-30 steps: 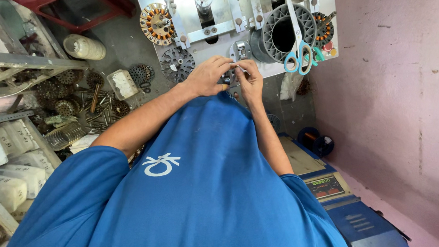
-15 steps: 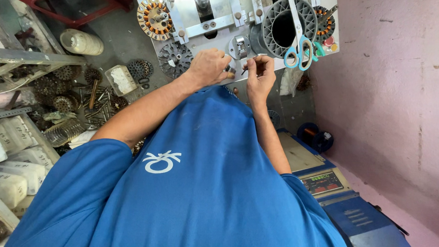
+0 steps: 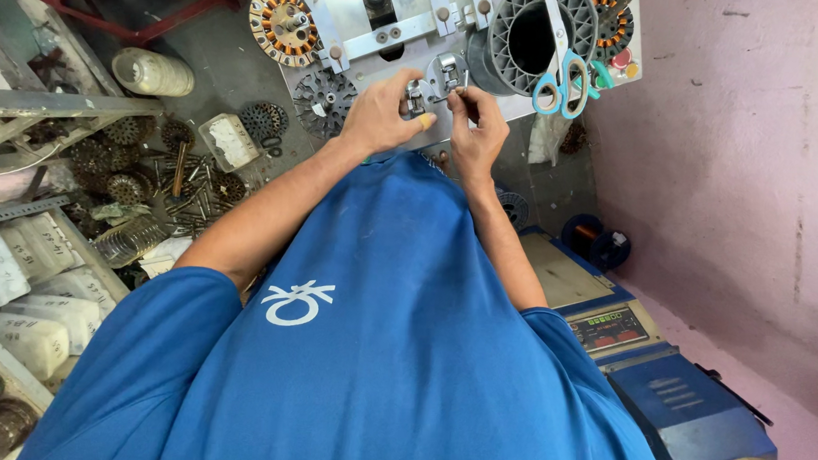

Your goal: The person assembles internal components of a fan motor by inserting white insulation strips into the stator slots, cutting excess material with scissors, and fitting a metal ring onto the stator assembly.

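At the far left lie pale wrapped packages [image 3: 19, 305] on a shelf, and beyond them a heap of dark round metal stator cores [image 3: 130, 186] is scattered on the floor beside a clear plastic jar [image 3: 152, 72]. Further right, on the grey metal table [image 3: 345, 16], sit a copper-wound round stator [image 3: 282, 22] and a smaller dark toothed stator [image 3: 325, 98]. The left hand [image 3: 384, 114] rests on the table edge, its fingers curled closed around a small silver metal clip [image 3: 416, 99]. Just beside it, the right hand [image 3: 476, 136] has its fingers pinched shut on a thin metal pin [image 3: 464, 83], held touching the table near a second silver clip [image 3: 449, 71]. To the right stand a large grey ribbed plastic spool [image 3: 528, 37] and blue-handled scissors [image 3: 563, 80]. Lower right is a blue machine with a small display panel [image 3: 607, 326].
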